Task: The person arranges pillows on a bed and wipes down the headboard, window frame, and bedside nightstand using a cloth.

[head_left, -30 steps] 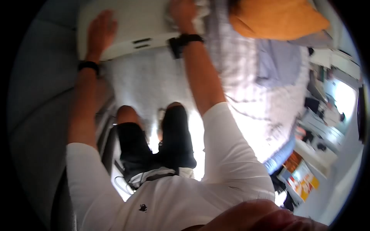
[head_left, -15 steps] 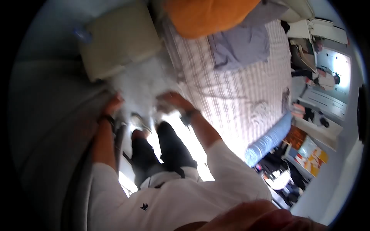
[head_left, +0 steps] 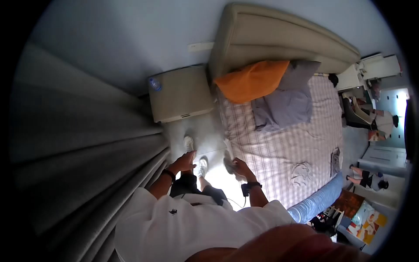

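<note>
My left hand [head_left: 183, 162] is above the floor beside the curtain, its fingers apart and nothing visible in them. Between the nightstand and my body, near the bed's edge, my right hand [head_left: 242, 168] is closed around a greyish cloth [head_left: 230, 165]. A beige nightstand [head_left: 181, 94] carries a clear bottle with a blue label [head_left: 155, 84] at its left corner. Beside it is the bed, covered by a striped sheet [head_left: 279, 153], with an orange pillow [head_left: 253, 81] and grey pillows [head_left: 286, 108] against the headboard.
Dark curtains [head_left: 87, 153] hang at the left. A rolled blue bundle [head_left: 316, 198] lies along the bed's foot. Two people [head_left: 385, 122] [head_left: 371, 180] are at the far right, near white furniture. An orange and white box [head_left: 369, 225] stands at the lower right.
Both hands have come back from the nightstand top toward my body, the right one keeping the cloth. The view has widened, showing the whole nightstand, the bottle and the headboard.
</note>
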